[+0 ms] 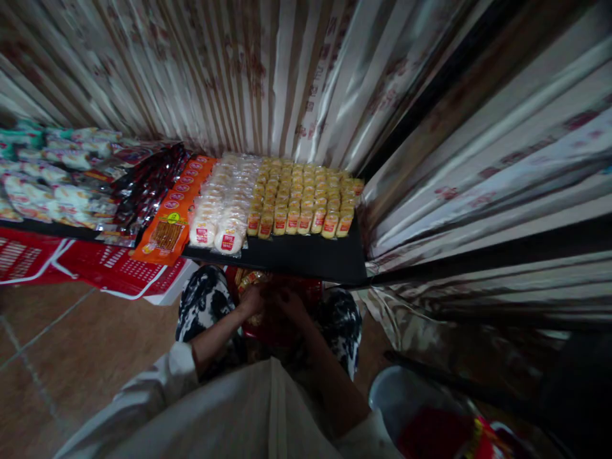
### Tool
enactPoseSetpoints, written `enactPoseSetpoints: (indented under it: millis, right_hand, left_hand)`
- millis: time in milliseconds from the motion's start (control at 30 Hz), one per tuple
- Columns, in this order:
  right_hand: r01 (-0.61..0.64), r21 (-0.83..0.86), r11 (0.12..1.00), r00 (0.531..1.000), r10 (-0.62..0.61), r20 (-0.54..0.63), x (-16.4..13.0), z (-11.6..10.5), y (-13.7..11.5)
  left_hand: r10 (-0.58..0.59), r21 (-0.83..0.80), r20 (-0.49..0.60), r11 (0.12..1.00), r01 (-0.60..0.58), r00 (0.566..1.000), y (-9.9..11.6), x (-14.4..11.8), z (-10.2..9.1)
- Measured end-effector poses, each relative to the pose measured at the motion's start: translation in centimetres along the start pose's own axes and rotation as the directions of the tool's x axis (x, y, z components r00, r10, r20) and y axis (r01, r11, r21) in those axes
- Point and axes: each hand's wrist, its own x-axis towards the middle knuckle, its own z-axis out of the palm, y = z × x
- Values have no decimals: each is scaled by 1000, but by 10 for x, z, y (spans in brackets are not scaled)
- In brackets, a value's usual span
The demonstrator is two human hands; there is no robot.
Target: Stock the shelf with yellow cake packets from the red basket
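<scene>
Both hands reach down between my knees, over a red basket (313, 290) below the front edge of the black shelf (306, 255). My left hand (252, 301) is right beside a yellowish wrapped packet (253, 278) in the basket; whether it touches the packet is unclear. A short way to the right, my right hand (290, 304) points inward over the dark middle of the basket. Shadow hides the fingers of both hands, so anything in them cannot be made out. On the shelf above stand rows of small yellow wrapped cakes (303, 197) and white round wrapped biscuits (215, 204).
An orange snack bag (172, 210), dark shiny packets (148, 182) and white packets (62, 172) fill the shelf's left part. Red baskets (115, 264) with white handles stand beneath. Striped curtains (268, 83) hang behind. A pale bucket (406, 389) sits at lower right.
</scene>
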Motion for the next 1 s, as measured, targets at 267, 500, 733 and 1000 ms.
enactPoseSetpoints:
  millis: [267, 500, 733, 1000]
  right_hand:
    - [-81, 461, 884, 996, 57, 66, -30, -54, -40]
    - [-88, 512, 854, 996, 66, 61, -49, -70, -79]
    - [0, 527, 850, 1000, 13, -20, -44, -70, -91]
    - [111, 529, 841, 993, -80, -82, -45, -67, -88]
  left_hand:
    - [331, -215, -167, 907, -362, 929, 10, -31, -12]
    - [362, -253, -315, 859, -445, 877, 31, -61, -19]
    - [215, -590, -276, 732, -342, 937, 44, -63, -22]
    - [43, -886, -38, 460, -53, 998, 70, -69, -31]
